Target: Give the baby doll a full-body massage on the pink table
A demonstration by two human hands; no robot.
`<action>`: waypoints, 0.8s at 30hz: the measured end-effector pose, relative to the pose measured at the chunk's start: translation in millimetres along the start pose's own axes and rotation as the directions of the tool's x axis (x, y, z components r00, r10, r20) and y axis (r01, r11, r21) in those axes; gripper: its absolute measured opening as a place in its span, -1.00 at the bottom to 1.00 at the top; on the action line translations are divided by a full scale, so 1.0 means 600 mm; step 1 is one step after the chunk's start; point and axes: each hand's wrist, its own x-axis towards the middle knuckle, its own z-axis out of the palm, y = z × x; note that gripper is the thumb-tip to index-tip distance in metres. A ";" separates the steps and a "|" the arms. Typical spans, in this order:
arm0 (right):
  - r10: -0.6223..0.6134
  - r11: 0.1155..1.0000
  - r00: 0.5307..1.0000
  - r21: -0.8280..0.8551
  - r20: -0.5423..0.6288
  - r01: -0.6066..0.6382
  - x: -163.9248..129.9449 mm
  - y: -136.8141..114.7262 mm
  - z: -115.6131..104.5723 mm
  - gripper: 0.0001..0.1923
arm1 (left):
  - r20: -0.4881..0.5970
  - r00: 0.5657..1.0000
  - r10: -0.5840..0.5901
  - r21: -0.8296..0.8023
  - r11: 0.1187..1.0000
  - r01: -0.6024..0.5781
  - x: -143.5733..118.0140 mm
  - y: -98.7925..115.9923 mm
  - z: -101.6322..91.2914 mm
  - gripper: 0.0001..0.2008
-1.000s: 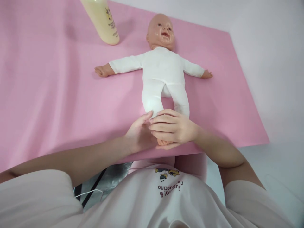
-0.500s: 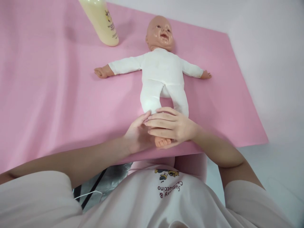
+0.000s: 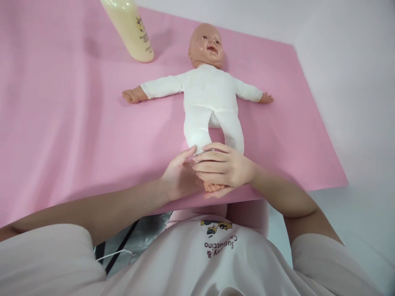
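A baby doll (image 3: 211, 88) with a white cloth body lies face up, its head at the far side and its arms spread. Its lower leg on the left, with the toes showing, is between my two hands near the mat's front edge. My left hand (image 3: 182, 176) cups that leg from the left and below, thumb up along it. Over the top lies my right hand (image 3: 226, 166), its fingers wrapped across the shin and ankle. The doll's other foot is hidden behind my right hand and wrist.
A pink mat (image 3: 138, 135) covers the table, with folds at the left and its edge close to my body. A bottle of pale yellow liquid (image 3: 131, 35) stands at the back left. A pale wall (image 3: 345, 74) is on the right.
Both hands keep hold of the leg. My right hand and the doll's foot have shifted slightly down and right, and the held leg looks a little straighter.
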 end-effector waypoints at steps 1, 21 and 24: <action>0.001 1.000 1.000 -0.001 -0.012 -0.001 0.000 0.000 0.000 -0.53 | 0.003 1.000 0.002 0.004 1.000 -0.002 0.000 0.000 -0.001 -0.67; 0.197 0.978 0.979 0.063 0.049 -0.200 0.001 0.005 -0.013 -0.57 | 0.027 0.995 0.091 -0.043 0.995 -0.090 0.000 -0.002 0.000 -0.64; 0.219 0.974 0.974 0.049 0.060 -0.222 0.002 0.002 -0.014 -0.66 | 0.015 0.994 0.105 -0.080 0.991 -0.103 0.002 -0.002 0.003 -0.63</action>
